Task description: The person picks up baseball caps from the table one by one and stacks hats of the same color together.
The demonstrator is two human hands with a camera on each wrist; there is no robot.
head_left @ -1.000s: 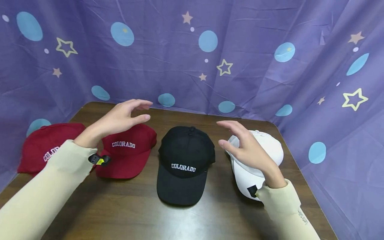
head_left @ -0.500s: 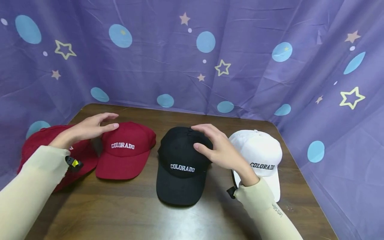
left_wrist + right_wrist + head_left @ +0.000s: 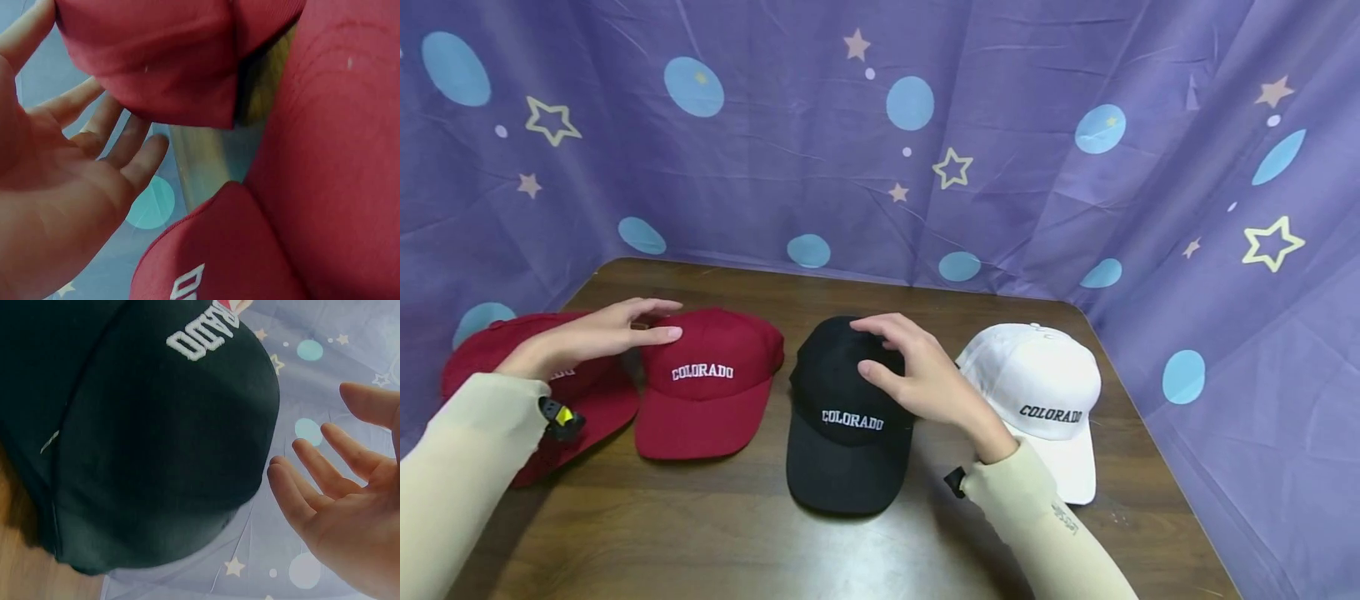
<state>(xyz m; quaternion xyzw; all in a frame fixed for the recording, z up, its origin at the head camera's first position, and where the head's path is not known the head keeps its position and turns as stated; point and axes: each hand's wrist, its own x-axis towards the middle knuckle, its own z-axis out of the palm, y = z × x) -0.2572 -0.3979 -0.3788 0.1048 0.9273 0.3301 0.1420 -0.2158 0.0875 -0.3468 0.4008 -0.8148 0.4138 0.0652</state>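
My left hand (image 3: 601,337), fingers relaxed and holding nothing, hovers between two red caps. The left red cap (image 3: 490,354) is partly hidden behind it and the sleeve. Beside the thumb is the crown of the other red cap (image 3: 715,354), with white COLORADO lettering. In the left wrist view, the fingers (image 3: 147,156) lie close to red fabric (image 3: 169,62); contact cannot be told. Over the right side of the black cap (image 3: 835,375) is my right hand (image 3: 925,379), loosely curved. The right wrist view has that hand (image 3: 356,494) apart from the black crown (image 3: 169,444).
A white cap (image 3: 1045,375) with dark COLORADO lettering sits at the right, its left side partly behind my right forearm. All the caps rest on a brown wooden table (image 3: 715,517). A purple curtain (image 3: 820,108) with stars and blue spots hangs round the back and sides.
My left hand has moved left and lower, off the space behind the caps. My right hand has moved left from the white cap to the black cap. The caps have not visibly moved.
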